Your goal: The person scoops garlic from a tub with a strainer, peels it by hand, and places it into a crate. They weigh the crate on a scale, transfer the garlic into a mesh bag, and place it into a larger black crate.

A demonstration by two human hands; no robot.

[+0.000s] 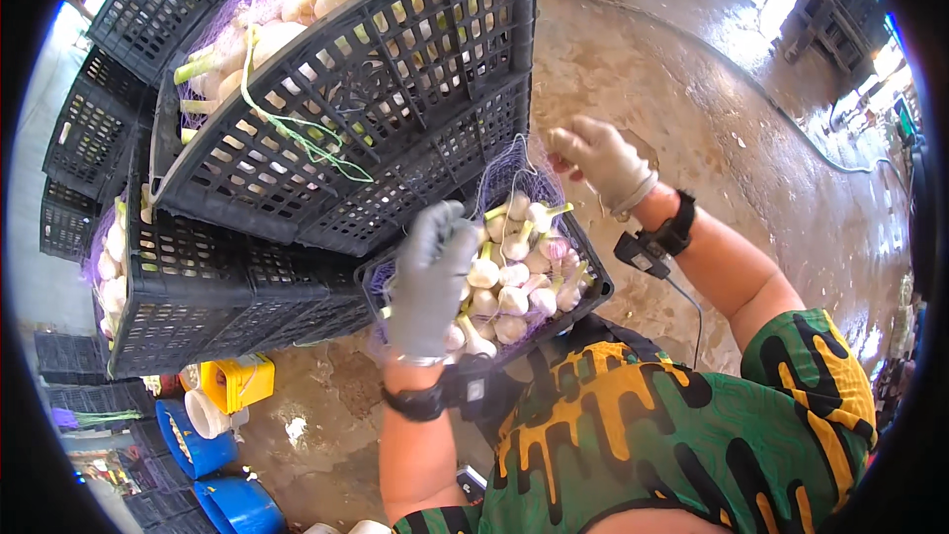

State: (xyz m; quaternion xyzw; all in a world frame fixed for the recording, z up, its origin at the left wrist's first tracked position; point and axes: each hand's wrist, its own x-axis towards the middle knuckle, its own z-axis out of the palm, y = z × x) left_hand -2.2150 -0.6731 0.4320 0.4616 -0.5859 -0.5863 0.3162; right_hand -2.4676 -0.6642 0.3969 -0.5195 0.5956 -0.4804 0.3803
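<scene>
A purple mesh bag (506, 181) lines a black crate (600, 289) in front of me, with many garlic bulbs (513, 273) inside. My left hand (431, 282), in a grey glove, is over the crate's left side with its fingers curled together; what they hold, if anything, is hidden. Past the crate's far right corner, my right hand (600, 160), in a pale glove, is raised with fingers bent and pinched. A thin pale string rises from the mesh close to it, but whether the fingers grip it is unclear.
Stacked black crates (395, 89) of netted garlic tower at the left, a green string (306, 138) hanging over the upper one. A yellow bucket (237, 383) and blue tubs (237, 506) stand at lower left. A hose (761, 89) crosses the wet floor at right.
</scene>
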